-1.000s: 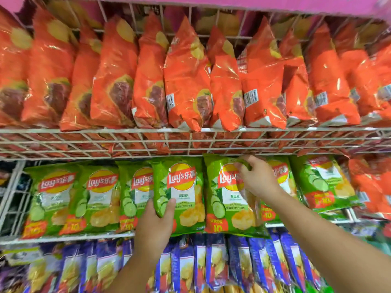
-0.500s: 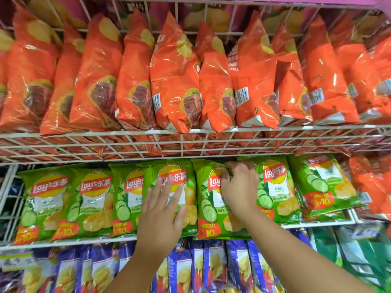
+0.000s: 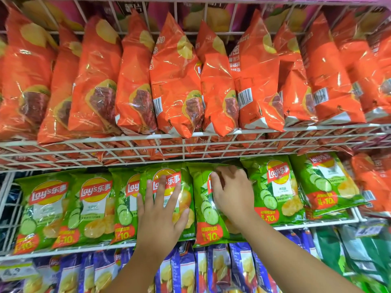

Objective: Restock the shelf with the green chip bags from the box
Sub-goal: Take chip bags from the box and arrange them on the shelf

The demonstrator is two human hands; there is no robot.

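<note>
Seven green chip bags [image 3: 213, 208] upright, logos forward

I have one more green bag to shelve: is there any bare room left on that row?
Barely. The green row is packed edge to edge; the left hand presses one bag, the right hand another. The only open strip is at the far left, between the end bag and the wire side.

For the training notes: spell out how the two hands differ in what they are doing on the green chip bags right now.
The left hand lies flat with fingers spread straight on the front of one green bag; the right hand has its fingers curled at the top of the next green bag.
The left hand sits lower, mid-bag; the right hand reaches higher, just under the wire shelf.
Both touch neighbouring bags in one row.
</note>
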